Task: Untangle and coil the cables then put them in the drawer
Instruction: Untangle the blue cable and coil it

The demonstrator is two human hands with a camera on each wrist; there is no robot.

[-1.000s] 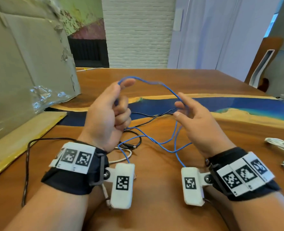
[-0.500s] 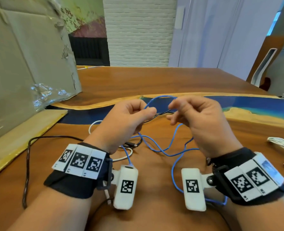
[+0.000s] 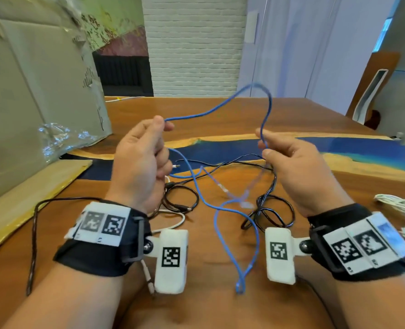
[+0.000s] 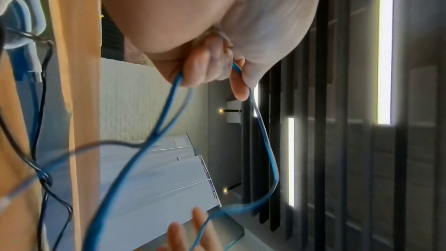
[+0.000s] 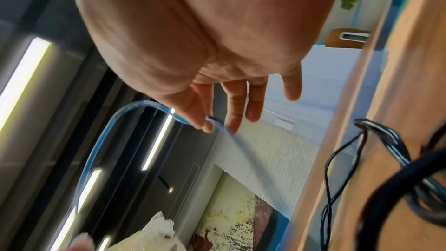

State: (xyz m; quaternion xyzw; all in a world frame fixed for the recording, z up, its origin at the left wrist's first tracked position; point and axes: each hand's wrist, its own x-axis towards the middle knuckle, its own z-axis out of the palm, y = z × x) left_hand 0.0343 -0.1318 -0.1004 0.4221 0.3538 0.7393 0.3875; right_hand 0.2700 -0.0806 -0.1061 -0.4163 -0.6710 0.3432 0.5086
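We sit at a wooden table [image 3: 220, 110] with a blue strip across it; a big cardboard box [image 3: 30, 91] stands far left. Our left hand [image 3: 139, 162] is raised, fingers curled around the blue cable [image 3: 211, 110], pinching it at thumb and forefinger. Our right hand [image 3: 291, 167] pinches the same cable between thumb and forefinger, other fingers loose. The cable arches up between both hands; its slack trails near, across tangled black cables [image 3: 268, 210]. White cables [image 3: 396, 203] lie far right.
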